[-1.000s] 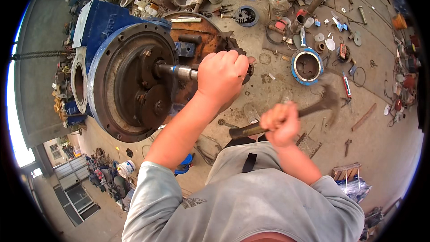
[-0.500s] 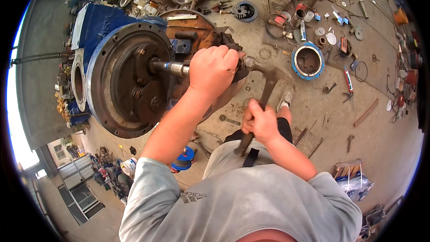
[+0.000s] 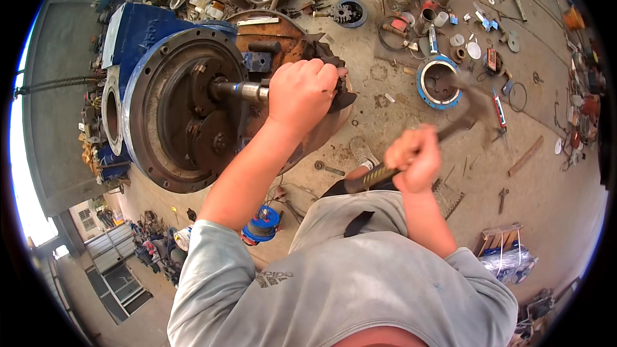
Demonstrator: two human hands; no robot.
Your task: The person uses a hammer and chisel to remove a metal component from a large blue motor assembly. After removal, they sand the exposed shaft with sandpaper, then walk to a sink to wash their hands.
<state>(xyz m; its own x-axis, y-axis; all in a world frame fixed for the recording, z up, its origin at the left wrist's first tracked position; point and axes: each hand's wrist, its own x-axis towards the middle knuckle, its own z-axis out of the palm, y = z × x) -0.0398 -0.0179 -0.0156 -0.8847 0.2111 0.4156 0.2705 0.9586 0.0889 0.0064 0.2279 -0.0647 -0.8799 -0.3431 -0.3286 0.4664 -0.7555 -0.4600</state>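
Observation:
A large blue pump-like housing (image 3: 151, 42) with a round bolted flange (image 3: 144, 160) stands at the left. From its dark inner cavity a metal shaft (image 3: 234, 90) with a blue band sticks out to the right. My left hand (image 3: 299, 90) is wrapped round the bright steel end of this shaft or a tube on it; the grip hides where one piece meets another. A dark rag (image 3: 344, 99) shows just beyond that fist. My right hand (image 3: 414, 157) grips the handle of a hammer (image 3: 453, 127), whose head is blurred by motion, out to the right and away from the shaft.
Behind the shaft sits a rusty orange casing (image 3: 292, 42). On the concrete floor lie a blue ring-shaped part (image 3: 421, 90), a sealant tube in a caulking gun (image 3: 499, 112), a wrench (image 3: 503, 200) and a blue cable reel (image 3: 262, 223). Assorted parts crowd the far side.
My right hand has swung the hammer away from the steel end in my left fist, to the right. My left hand keeps its grip nearly in place. A shoe has shifted left.

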